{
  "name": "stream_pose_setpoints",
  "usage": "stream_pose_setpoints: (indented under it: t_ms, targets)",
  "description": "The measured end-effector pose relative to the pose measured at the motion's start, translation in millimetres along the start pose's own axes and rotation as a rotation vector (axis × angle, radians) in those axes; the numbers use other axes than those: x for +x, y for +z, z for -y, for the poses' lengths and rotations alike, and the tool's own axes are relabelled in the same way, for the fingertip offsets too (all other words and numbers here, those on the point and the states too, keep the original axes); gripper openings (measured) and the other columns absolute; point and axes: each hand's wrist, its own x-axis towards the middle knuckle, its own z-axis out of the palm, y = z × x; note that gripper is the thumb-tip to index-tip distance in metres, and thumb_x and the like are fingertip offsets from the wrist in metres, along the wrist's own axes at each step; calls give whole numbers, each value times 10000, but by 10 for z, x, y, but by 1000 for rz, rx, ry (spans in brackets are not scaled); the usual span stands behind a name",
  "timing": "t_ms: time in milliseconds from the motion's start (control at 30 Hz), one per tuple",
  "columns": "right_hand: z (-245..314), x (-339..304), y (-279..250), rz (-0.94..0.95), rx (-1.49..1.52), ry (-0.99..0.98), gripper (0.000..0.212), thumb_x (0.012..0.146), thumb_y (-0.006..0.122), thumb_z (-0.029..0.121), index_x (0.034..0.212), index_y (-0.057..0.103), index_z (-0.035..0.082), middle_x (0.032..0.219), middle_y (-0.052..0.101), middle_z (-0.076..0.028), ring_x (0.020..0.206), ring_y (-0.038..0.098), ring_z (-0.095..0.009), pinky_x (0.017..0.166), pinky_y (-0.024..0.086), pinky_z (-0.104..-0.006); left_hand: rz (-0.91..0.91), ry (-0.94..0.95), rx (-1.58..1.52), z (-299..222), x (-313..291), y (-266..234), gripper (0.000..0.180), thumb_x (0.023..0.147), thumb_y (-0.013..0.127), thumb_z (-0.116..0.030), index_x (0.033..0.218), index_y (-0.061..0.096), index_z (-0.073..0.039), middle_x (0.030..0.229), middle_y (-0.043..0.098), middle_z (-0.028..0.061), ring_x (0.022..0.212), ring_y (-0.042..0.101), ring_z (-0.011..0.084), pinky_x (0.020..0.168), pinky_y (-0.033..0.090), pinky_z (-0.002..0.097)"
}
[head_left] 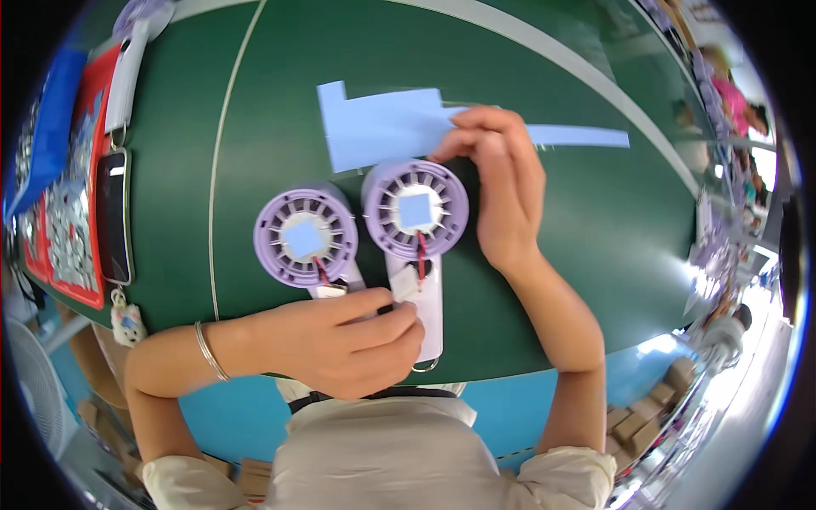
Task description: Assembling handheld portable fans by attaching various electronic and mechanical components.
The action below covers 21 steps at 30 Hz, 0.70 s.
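Note:
Two lilac handheld fans lie side by side, each with a blue square on its round hub and red wires below it. My left hand (357,344) is closed over the handle area of the right fan (433,297), its fingertips beside a small white block (405,283). Under the same hand, most of the left fan's (283,270) handle is hidden. My right hand (510,183) is bent at the upper right rim of the right fan, over the edge of a light blue sheet (374,127). Its fingertips are drawn together; anything between them cannot be made out.
A narrow blue strip (586,136) extends right from behind my right hand. At the left are a phone (116,217), a red tray (104,255) of small parts, a blue bin (51,127) and another fan (127,76). Cardboard boxes (637,425) stand below the green table (280,51).

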Motion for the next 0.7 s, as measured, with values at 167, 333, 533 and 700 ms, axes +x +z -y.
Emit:
stream_pose_setpoints:
  t_ms: [167, 333, 533, 700]
  targets:
    - [-23, 59, 60, 3, -36, -28, 144, 960, 592, 77, 1074, 557, -5, 796, 638, -70, 720, 624, -128, 644, 502, -277, -56, -26, -63, -10, 153, -112, 91, 794, 649, -94, 864, 688, -51, 921, 662, 75, 801, 644, 215, 710, 538, 332]
    - [17, -6, 1, 20, -118, -73, 170, 925, 588, 9, 1091, 569, -21, 822, 646, -71, 766, 625, -131, 749, 523, -289, -108, -125, -201, 7, 282, -495, 121, 754, 709, -77, 875, 703, -76, 908, 686, 53, 767, 657, 207, 664, 530, 297]
    - [-55, 26, 37, 10, -93, -47, 162, 921, 583, -4, 1082, 574, -19, 810, 646, -80, 750, 633, -146, 724, 531, -296, -324, -524, 95, 505, 372, -812, 121, 818, 664, -47, 932, 675, -5, 959, 681, 127, 845, 662, 268, 719, 534, 365]
    - [-6, 19, -41, -58, -178, -54, 141, 882, 607, 11, 1022, 610, 23, 778, 640, -102, 663, 617, -163, 619, 518, -309, -121, -727, 56, 934, 596, -834, 182, 842, 649, -5, 1019, 689, 17, 1034, 687, 151, 971, 653, 283, 866, 506, 355]
